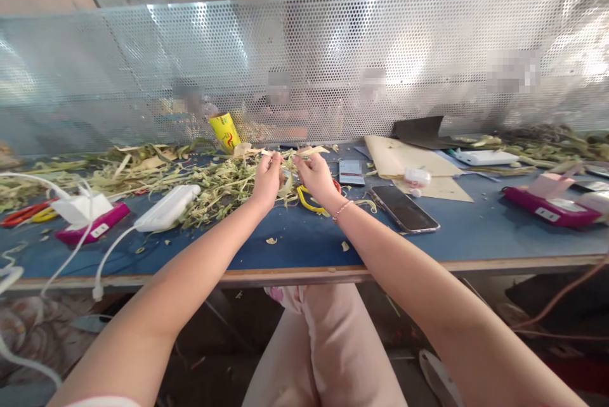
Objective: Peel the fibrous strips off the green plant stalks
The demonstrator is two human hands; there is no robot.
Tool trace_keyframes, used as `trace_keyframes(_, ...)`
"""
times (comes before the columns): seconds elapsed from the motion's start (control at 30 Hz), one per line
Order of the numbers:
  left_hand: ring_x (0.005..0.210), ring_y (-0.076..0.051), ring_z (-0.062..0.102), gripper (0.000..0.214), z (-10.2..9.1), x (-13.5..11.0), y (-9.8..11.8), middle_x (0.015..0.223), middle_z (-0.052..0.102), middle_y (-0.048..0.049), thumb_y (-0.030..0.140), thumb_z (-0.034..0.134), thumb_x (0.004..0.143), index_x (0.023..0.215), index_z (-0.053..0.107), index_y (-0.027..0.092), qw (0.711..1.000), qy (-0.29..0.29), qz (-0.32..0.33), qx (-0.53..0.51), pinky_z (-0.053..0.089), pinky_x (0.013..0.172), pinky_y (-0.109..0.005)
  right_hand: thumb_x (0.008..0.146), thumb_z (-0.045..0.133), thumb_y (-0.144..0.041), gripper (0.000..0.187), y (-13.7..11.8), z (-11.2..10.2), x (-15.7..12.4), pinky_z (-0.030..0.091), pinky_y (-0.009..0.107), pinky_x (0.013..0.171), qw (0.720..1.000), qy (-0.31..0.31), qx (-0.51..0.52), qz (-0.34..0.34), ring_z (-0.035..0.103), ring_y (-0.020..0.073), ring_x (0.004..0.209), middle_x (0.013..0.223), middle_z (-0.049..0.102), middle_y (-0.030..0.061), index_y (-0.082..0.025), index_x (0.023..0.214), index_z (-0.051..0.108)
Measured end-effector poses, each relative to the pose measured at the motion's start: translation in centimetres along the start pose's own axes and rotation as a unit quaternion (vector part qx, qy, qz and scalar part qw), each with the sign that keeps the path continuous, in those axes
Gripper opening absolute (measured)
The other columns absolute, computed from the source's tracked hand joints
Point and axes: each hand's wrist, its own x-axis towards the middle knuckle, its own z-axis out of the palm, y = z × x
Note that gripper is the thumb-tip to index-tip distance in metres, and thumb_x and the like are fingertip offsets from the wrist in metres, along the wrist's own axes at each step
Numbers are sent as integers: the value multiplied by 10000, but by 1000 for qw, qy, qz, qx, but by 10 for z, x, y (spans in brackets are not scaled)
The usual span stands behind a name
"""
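Note:
Over the far half of the blue table, my left hand (268, 179) and my right hand (314, 175) are close together, fingers pinched. Both hold pale, dry plant strips (288, 157); whether it is one piece or several I cannot tell. Beneath and to the left of them spreads a heap of dried green plant scraps (216, 186). Under my right hand lies a yellow-handled tool (311, 203), partly hidden by the wrist. A few small scraps (271, 241) are scattered on the tabletop nearer to me.
A black phone (404, 208), a small card box (351, 172) and brown paper (409, 158) lie to the right. Purple power strips (101, 224) with white cables, a white power bank (167, 207) and a yellow cup (224, 130) stand about. A perforated metal screen (323, 45) closes the back.

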Motion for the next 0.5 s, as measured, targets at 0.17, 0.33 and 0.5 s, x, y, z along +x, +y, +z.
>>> trace_keyframes(0.17, 280, -35, 193, 314, 3, -3, 10, 367, 212, 114, 478, 550, 765, 690, 437, 195, 998, 36, -45, -27, 137, 316, -181, 802, 427, -317, 112, 3, 1, -1, 268, 215, 464, 999, -19, -11, -33, 329, 70, 431, 480, 351, -86, -206, 789, 430)
trace_keyframes(0.33, 275, -35, 224, 312, 2, -2, 12, 366, 224, 115, 468, 571, 747, 677, 456, 187, 996, 48, -56, -48, 176, 312, -178, 830, 378, -282, 80, 0, 3, -4, 294, 219, 497, 999, -39, 2, -36, 354, 75, 438, 473, 377, -86, -215, 788, 390)
trace_keyframes(0.5, 284, -36, 224, 315, -1, 0, 6, 371, 230, 108, 477, 579, 729, 672, 498, 177, 997, 10, -58, -39, 183, 321, -179, 829, 361, -277, 61, 3, 2, -3, 299, 225, 515, 999, -36, 25, -11, 347, 82, 456, 503, 392, -83, -223, 800, 364)
